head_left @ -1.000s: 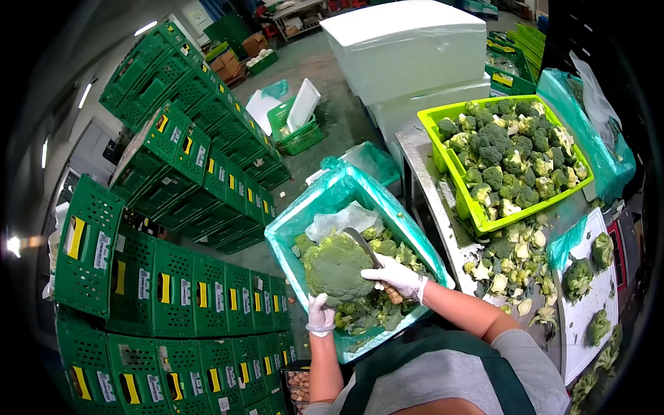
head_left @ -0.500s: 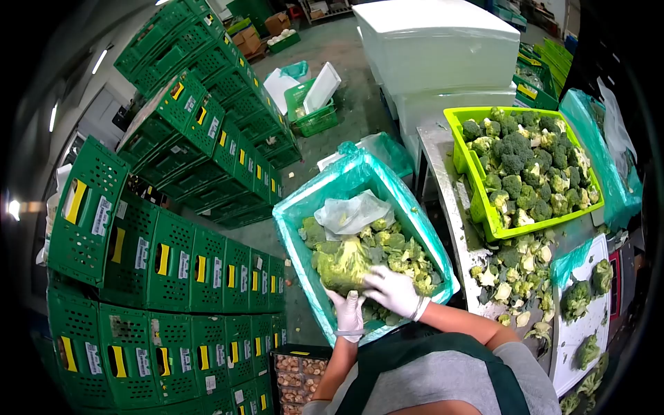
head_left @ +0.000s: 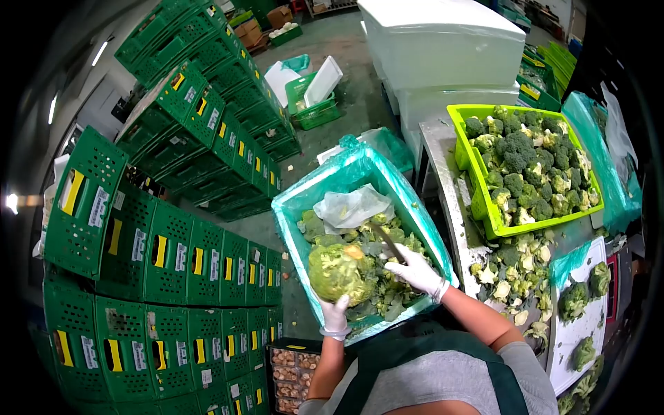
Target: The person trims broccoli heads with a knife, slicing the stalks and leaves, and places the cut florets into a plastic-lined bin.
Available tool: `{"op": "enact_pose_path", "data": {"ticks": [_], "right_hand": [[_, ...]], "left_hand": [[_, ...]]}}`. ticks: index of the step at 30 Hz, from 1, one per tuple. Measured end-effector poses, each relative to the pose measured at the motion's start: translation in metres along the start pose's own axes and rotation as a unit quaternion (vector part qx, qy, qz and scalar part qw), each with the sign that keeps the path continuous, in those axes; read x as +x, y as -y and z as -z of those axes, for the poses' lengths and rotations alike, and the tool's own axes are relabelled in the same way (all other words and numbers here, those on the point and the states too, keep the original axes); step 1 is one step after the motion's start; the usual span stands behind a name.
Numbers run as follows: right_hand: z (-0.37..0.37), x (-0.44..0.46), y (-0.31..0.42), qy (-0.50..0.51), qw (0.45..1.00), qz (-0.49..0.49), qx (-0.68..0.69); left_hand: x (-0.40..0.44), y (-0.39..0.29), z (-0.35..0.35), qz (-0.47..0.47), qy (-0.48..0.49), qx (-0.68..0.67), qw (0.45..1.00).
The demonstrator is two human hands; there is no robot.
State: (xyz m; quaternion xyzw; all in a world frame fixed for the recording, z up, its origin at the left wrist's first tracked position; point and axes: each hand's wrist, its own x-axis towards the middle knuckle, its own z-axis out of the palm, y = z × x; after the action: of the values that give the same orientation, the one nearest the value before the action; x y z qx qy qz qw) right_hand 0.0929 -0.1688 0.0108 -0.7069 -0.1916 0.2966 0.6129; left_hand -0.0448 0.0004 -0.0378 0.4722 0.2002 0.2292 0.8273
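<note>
My left hand (head_left: 335,317), in a white glove, holds a large head of broccoli (head_left: 335,275) from below. Its pale cut stem end faces up. My right hand (head_left: 415,271), also gloved, grips a knife (head_left: 389,243) whose dark blade points up and away from me, just right of the broccoli head. Both hands are over a box lined with teal plastic (head_left: 294,220). Inside it lie broccoli pieces and leaves (head_left: 394,294), with a crumpled translucent sheet (head_left: 353,207) on top toward the far side.
Stacked green crates (head_left: 169,256) line the left. On the metal table (head_left: 443,159) at right stand a lime-green crate (head_left: 484,220) of broccoli florets, loose trimmed pieces (head_left: 512,273) and a white board (head_left: 564,339) with broccoli. A mushroom crate (head_left: 287,377) sits by my left arm.
The broccoli head has turned in my left hand, so its cut stem end now shows. My right hand has moved right, away from it, and the knife blade has come into view.
</note>
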Motion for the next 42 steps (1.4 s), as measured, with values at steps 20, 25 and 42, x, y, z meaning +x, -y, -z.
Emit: {"op": "enact_pose_path", "data": {"ticks": [20, 25, 42], "right_hand": [[-0.024, 0.013, -0.005, 0.001, 0.930, 0.220, -0.295], [-0.008, 0.009, -0.002, 0.037, 0.882, 0.227, -0.411], [-0.043, 0.013, -0.022, 0.018, 0.785, 0.315, -0.532]], "left_hand": [[-0.005, 0.013, -0.009, 0.172, -0.069, -0.088, 0.979], [0.015, 0.010, 0.016, 0.213, -0.082, -0.134, 0.965], [0.021, 0.005, 0.026, 0.238, -0.057, -0.139, 0.960]]}}
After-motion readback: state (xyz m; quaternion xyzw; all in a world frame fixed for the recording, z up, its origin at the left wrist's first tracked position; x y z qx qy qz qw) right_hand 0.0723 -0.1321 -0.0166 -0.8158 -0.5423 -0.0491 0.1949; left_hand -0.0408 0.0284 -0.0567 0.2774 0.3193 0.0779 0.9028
